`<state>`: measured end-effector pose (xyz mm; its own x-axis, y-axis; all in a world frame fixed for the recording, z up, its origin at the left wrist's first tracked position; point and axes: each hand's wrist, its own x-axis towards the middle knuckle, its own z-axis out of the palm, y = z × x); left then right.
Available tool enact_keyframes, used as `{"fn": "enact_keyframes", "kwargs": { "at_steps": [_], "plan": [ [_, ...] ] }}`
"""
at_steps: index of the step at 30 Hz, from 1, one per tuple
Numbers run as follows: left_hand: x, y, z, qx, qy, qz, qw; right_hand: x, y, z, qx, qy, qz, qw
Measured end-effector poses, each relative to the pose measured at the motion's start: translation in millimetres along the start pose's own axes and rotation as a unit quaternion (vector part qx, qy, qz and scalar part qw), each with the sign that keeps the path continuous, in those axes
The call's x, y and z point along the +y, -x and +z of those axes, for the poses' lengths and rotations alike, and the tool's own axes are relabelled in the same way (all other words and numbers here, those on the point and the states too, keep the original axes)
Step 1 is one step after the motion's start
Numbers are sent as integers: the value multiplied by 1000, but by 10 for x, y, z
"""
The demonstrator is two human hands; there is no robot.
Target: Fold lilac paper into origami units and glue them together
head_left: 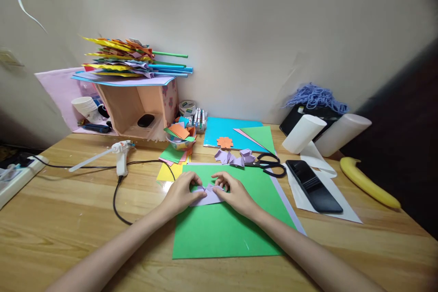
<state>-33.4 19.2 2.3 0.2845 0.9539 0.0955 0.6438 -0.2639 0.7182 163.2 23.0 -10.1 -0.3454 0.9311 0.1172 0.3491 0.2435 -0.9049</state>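
A lilac piece of paper [211, 198] with a notched upper edge is held between my two hands, over a large green sheet [229, 232]. My left hand [186, 191] pinches its left end between thumb and fingers. At the other end, my right hand [234, 191] grips the paper the same way. Just beyond lie curled lilac paper cutouts [236, 158] and black-handled scissors [270, 162], whose blades are partly hidden by the cutouts. An orange paper flower [225, 142] rests on a blue sheet [219, 127] behind them.
To the left stands a glue gun [121, 157] with its cord looping across the table. A bowl of paper scraps [181, 139] sits by an open box [137, 109] topped with paper flowers. At right are a phone [313, 187], paper rolls [304, 133] and a banana [369, 185].
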Motion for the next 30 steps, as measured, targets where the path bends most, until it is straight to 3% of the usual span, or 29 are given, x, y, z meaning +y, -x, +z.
{"fn": "enact_keyframes", "kwargs": {
  "at_steps": [6, 10, 16, 23, 25, 27, 29, 30],
  "plan": [
    [-31, -53, 47, 15, 185, -54, 981, 62, -41, -22, 38, -165, 56, 984],
    [-31, -39, 69, -8, 283, -78, 956, 31, -49, -17, 14, -188, 67, 980],
    [13, 47, 77, -16, 256, -71, 964, -48, -5, 16, -55, -172, 53, 982],
    [84, 102, 112, -27, 206, -24, 978, -4, 0, 52, -55, -108, 25, 992],
    [92, 112, 113, -26, 207, -25, 978, -106, -14, 25, -42, -88, 14, 995],
    [92, 117, 110, -19, 207, -29, 978, -340, 55, -70, 19, -63, -21, 998],
    [86, 116, 109, -11, 207, -33, 978, -656, 277, -241, 66, -37, -104, 992],
    [81, 114, 110, -9, 205, -33, 978, -810, 449, -344, 50, -33, -137, 989]
  ]
}}
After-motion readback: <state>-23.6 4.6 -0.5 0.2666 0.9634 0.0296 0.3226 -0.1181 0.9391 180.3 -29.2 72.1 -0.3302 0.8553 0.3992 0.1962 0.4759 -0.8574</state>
